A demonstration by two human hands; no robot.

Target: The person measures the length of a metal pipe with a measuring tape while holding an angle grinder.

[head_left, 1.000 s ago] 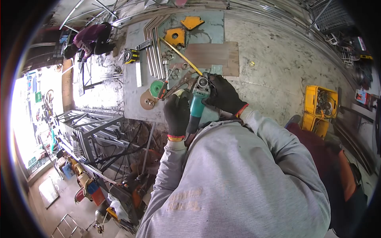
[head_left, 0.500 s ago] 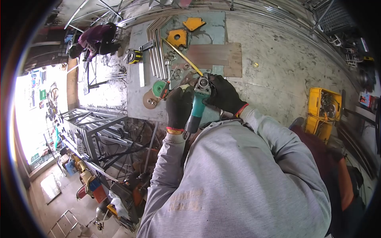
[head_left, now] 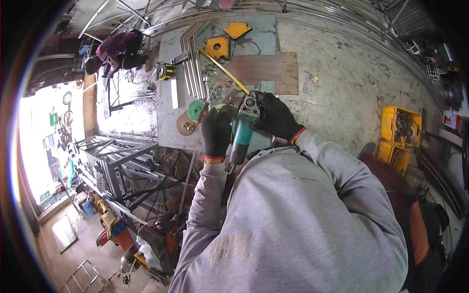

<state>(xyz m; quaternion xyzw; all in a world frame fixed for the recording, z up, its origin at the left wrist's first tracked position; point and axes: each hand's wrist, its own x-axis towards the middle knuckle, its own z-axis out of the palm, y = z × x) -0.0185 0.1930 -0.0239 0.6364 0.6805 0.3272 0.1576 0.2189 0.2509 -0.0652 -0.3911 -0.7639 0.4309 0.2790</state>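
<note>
On the grey-green sheet (head_left: pixel 264 34) are laid: two yellow angular plates (head_left: pixel 224 45), metal tubes (head_left: pixel 198 83), one pale strip (head_left: pixel 174 94), one brown disc (head_left: pixel 182 120).

Smooth plastic covers the grinder (head_left: pixel 243 130), its head (head_left: pixel 250 102) bare metal; matt cloth gloves (head_left: pixel 216 137); glossy metal tubes (head_left: pixel 194 73), upper centre; plastic crate (head_left: pixel 387 128), frame right.
</note>
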